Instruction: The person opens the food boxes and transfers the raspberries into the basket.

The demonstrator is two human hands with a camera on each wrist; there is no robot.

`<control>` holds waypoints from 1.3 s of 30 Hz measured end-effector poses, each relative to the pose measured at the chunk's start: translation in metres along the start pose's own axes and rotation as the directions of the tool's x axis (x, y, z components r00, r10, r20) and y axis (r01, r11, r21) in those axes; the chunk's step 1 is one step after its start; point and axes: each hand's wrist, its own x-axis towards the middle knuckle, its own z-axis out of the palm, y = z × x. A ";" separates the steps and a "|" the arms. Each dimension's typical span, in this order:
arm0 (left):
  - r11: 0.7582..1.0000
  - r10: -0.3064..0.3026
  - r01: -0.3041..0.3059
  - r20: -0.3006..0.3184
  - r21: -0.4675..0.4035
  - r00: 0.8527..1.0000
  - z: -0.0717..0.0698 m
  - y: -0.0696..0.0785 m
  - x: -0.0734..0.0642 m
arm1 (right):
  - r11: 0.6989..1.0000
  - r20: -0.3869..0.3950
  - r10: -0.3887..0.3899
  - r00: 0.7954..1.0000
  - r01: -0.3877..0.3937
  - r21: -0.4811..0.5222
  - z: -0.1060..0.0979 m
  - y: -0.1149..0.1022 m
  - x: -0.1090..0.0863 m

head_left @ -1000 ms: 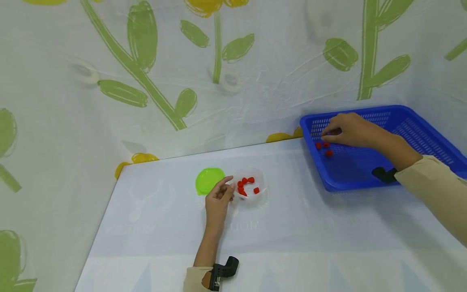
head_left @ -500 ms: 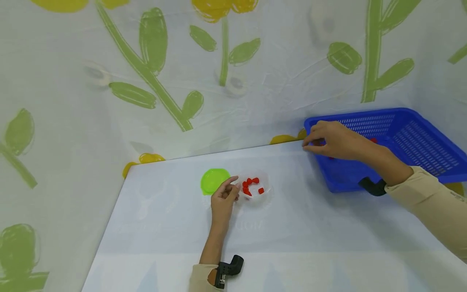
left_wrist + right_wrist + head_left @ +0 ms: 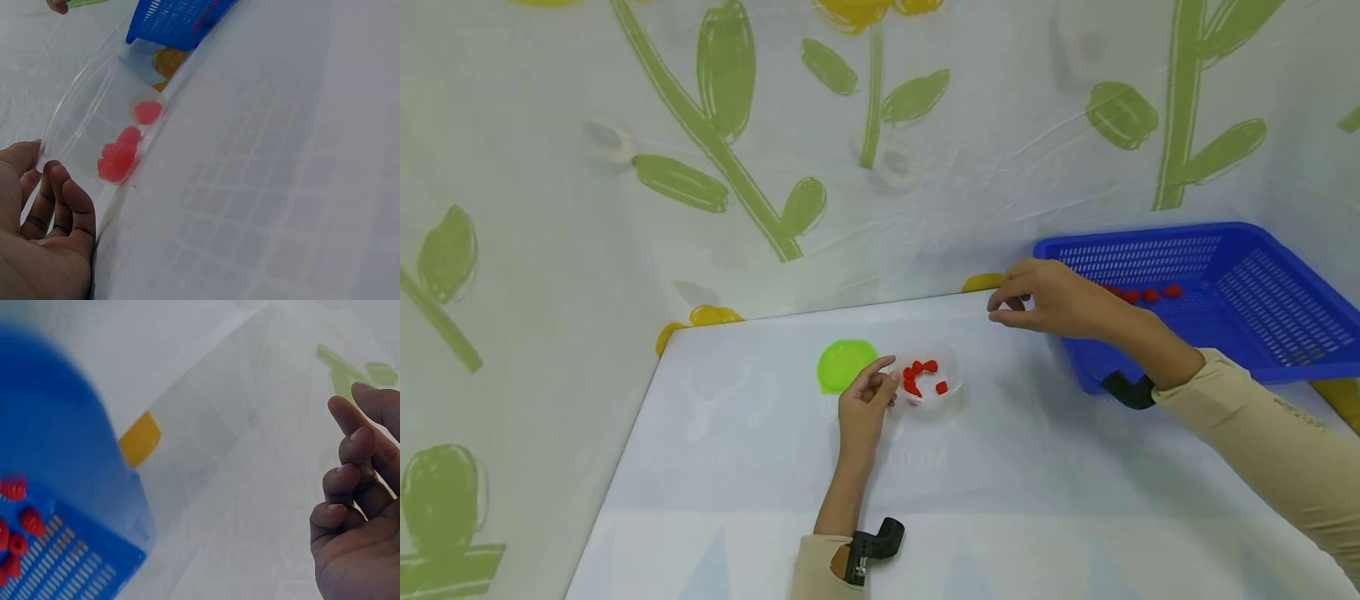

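My left hand point(image 3: 861, 408) holds the rim of a clear plastic bowl point(image 3: 84, 103) between thumb and fingers. Inside the bowl lie several small red raspberries point(image 3: 117, 161), gathered mostly along its left side in the head view. My right hand point(image 3: 1052, 297) hangs in the air over the left edge of a blue plastic basket point(image 3: 1247, 333); its fingers are loosely bent and nothing shows between them in the right wrist view. More raspberries point(image 3: 31, 522) lie on the basket's slotted floor, partly covered by the right hand in the head view.
A bright green lid point(image 3: 844, 365) lies just left of the bowl, beyond the left hand. The basket stands at the right, close to a flower-printed curtain point(image 3: 977, 167) that rises along the back edge of the white table point(image 3: 745, 467).
My right hand has come out from over the basket and moved left toward the bowl, uncovering more raspberries. My left hand keeps its hold on the bowl's rim; the head view has shifted slightly.
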 end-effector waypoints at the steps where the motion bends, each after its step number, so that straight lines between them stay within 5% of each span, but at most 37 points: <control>1: 1.000 0.001 -0.001 0.000 0.002 1.000 0.000 0.000 0.000 | 1.000 0.007 0.001 1.000 -0.001 0.008 0.003 -0.001 0.002; 19: 1.000 -0.001 0.001 0.003 0.005 1.000 -0.002 -0.002 0.003 | 0.999 0.164 -0.033 0.986 0.030 0.023 0.063 -0.013 0.025; 28: 0.999 0.024 -0.024 -0.009 0.021 1.000 -0.003 -0.031 0.012 | 0.999 0.219 -0.036 0.975 0.034 0.014 0.082 -0.012 0.033; 35: 1.000 0.002 -0.001 -0.008 0.022 1.000 -0.003 -0.029 0.013 | 0.999 0.286 -0.024 0.958 0.029 -0.016 0.089 -0.018 0.042; 39: 0.999 -0.015 0.015 0.003 0.031 1.000 -0.002 -0.016 0.007 | 0.999 0.336 -0.008 0.942 0.025 -0.046 0.096 -0.022 0.046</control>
